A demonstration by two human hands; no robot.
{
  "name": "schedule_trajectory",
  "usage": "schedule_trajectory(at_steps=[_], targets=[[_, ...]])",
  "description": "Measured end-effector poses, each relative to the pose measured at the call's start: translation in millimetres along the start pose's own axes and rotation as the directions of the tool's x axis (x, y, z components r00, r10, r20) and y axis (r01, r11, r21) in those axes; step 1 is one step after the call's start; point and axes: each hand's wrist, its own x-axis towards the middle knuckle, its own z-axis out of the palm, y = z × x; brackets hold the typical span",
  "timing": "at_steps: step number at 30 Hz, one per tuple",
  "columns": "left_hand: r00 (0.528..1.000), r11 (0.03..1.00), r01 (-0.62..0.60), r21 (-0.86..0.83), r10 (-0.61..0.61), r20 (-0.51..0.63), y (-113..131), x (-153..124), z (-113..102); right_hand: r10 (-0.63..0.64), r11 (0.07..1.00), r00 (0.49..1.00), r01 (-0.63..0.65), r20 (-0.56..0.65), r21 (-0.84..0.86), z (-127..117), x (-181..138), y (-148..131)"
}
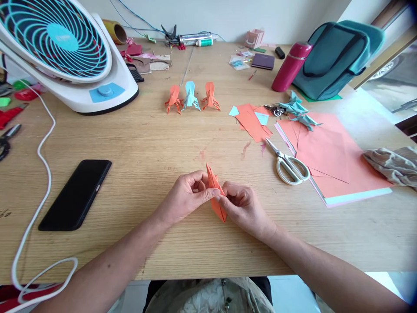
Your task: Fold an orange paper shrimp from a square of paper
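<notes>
Between my hands is a narrow, pointed piece of folded orange paper (219, 209), held just above the near middle of the table. My left hand (190, 191) pinches it from the left, thumb across its front. From the right, my right hand (243, 204) grips the same paper, its thumb tip close to the left thumb. Fingers behind the paper are partly hidden. Farther back stand three folded paper figures with legs: an orange one (174, 96), a light blue one (190, 94) and another orange one (210, 94).
White-handled scissors (289, 167) lie to the right, beside orange paper sheets (329, 152) and paper scraps (250, 121). A black phone (76, 195) and white cable (45, 161) are at left, a fan (107, 93) behind them. A pink bottle (291, 67) stands by a teal bag (335, 61).
</notes>
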Motion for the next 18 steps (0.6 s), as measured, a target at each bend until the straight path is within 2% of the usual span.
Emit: schedule_trajectory(at_steps=[5,13,18], targets=[[1.000,1.000,-0.008,-0.008,0.008,-0.003,0.0,-1.1,1.4,0.018,1.000,1.000,-0.018,0.011,-0.007,1.6,-2.0,-2.8],[0.985,0.996,-0.050,-0.072,0.037,-0.169,2.8,-5.1,12.8,0.049,0.989,0.998,-0.053,0.036,0.140,-0.8,-0.6,-5.4],[0.998,0.994,-0.015,-0.105,0.008,-0.065,3.9,-4.1,12.1,0.028,0.992,0.999,-0.032,0.033,0.122,-2.4,-0.2,-8.3]])
